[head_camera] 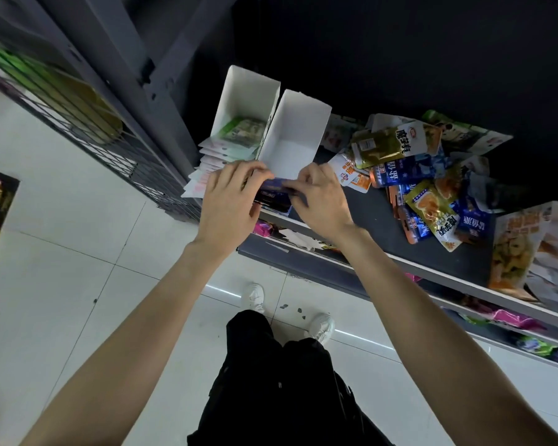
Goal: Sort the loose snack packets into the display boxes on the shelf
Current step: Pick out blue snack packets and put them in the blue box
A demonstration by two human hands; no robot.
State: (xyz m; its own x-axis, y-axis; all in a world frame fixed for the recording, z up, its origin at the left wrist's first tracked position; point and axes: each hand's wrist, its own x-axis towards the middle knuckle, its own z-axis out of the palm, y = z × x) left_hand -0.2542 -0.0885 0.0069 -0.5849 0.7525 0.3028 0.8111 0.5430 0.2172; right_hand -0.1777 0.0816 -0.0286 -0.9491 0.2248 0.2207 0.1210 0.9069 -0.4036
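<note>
Two white display boxes stand on the dark shelf [377,217]. The left box [239,101] holds green packets low inside it. The right box [290,136] shows only its white inside. At that box's front edge my left hand [229,204] and my right hand [319,204] together hold a small stack of dark blue snack packets [276,188], fingers curled round its ends. A heap of loose snack packets [422,175], blue, yellow and olive, lies on the shelf to the right of my hands.
Pink-and-white flat packets [207,169] fan out left of the boxes. A large orange snack bag [522,249] stands at the shelf's right end. Lower shelves hold pink packets [509,317]. A wire rack [78,117] stands at left above the white tiled floor [78,284].
</note>
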